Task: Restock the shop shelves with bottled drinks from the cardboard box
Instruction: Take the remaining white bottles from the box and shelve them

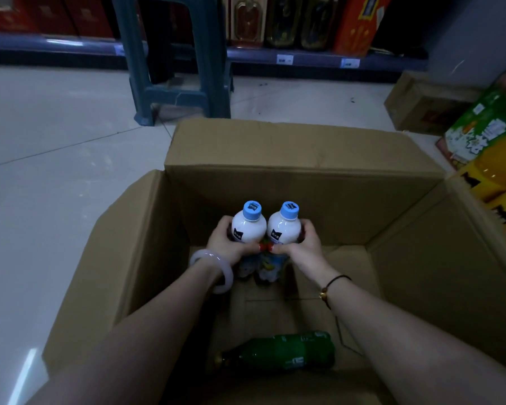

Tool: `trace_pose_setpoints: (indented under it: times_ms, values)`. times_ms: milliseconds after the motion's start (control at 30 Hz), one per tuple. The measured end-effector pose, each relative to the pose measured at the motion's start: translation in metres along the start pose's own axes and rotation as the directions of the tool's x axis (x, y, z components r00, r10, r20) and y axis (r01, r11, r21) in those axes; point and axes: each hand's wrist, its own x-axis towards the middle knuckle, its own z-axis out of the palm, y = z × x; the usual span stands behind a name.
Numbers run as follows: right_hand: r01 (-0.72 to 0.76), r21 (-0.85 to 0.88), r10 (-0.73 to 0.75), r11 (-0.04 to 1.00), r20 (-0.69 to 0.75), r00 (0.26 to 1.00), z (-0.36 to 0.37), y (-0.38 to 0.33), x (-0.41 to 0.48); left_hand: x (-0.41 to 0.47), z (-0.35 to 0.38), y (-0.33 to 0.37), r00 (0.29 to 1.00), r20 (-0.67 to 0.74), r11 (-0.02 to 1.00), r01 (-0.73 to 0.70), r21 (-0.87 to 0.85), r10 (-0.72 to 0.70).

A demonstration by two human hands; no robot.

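Inside the cardboard box (304,159), left hand (224,244) and right hand (300,244) each clasp a blue-capped white drink bottle (249,226), pressed together; either could slip if lifted unevenly.

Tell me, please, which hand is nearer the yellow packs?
Right. The right hand holds the white bottle nearer the yellow packs; the left hand holds the other bottle, farther off.

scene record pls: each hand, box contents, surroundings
left hand: grips left white bottle
right hand: grips right white bottle
bottle pose: both upright, side by side, blue caps
cardboard box: open; green bottle lying on its side inside
background: blue stool, shelf beyond box
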Motion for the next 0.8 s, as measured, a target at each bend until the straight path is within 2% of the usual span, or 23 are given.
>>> trace_pose_setpoints:
  times_ms: [133, 300, 533, 800]
  values:
    - [-0.026, 0.075, 0.027, 0.997, -0.021, 0.999, -0.025, -0.038, -0.02, -0.02, -0.002, 0.059, 0.999, 0.045, 1.0, 0.005, -0.024, -0.004]
    - [-0.009, 0.146, 0.013, 0.989, -0.029, 0.999, -0.053, -0.124, -0.05, -0.051, -0.002, 0.157, 0.996, 0.088, 0.996, 0.008, -0.088, 0.0]
    - [0.054, 0.211, -0.05, 0.976, -0.022, 0.998, -0.097, -0.286, -0.119, -0.106, -0.004, 0.319, 0.987, 0.162, 0.99, 0.022, -0.14, 0.001]
    - [0.18, 0.216, -0.166, 0.96, -0.082, 0.983, -0.162, -0.503, -0.222, -0.205, -0.015, 0.549, 0.965, 0.232, 0.989, -0.103, -0.104, 0.124]
